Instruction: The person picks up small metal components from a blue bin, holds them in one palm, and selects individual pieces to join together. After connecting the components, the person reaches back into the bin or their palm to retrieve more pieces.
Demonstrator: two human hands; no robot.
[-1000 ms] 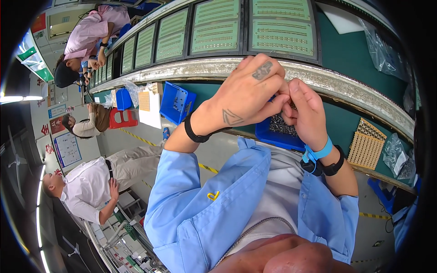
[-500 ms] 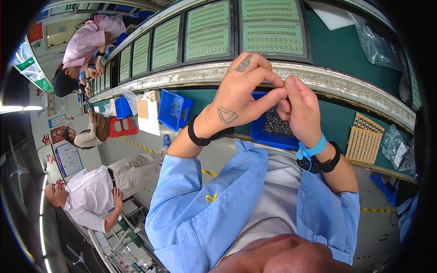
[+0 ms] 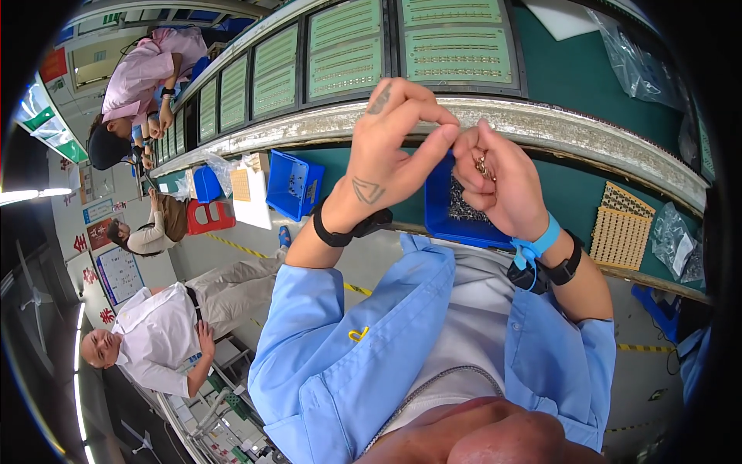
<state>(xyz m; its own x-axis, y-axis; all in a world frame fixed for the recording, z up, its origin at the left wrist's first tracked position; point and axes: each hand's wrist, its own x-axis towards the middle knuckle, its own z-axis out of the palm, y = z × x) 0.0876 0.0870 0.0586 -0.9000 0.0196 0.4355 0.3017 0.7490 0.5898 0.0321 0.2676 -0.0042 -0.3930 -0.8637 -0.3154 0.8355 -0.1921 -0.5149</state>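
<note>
My left hand (image 3: 394, 147) is raised above the metal rail, with thumb and forefinger closed in a pinch; whatever is between the tips is too small to make out. Close beside it, my right hand (image 3: 506, 185) is curled palm-up around several small shiny metal parts (image 3: 483, 166). Beneath my right hand sits a blue bin (image 3: 447, 216) with many small metal pieces inside, partly covered by the hand. Past the rail, green circuit boards (image 3: 456, 54) lie in dark frames, carrying rows of small metal parts.
The pale metal rail (image 3: 603, 135) crosses in front of me. Another blue bin (image 3: 295, 185) stands left, perforated tan boards (image 3: 621, 236) and plastic bags (image 3: 674, 243) right. A co-worker in pink (image 3: 147, 73) works farther along the line; a person in white (image 3: 162, 340) stands at left.
My hands have drawn slightly apart, and my right hand has turned and opened a little, showing the metal parts in its fingers. The framed boards have shifted slightly left in view.
</note>
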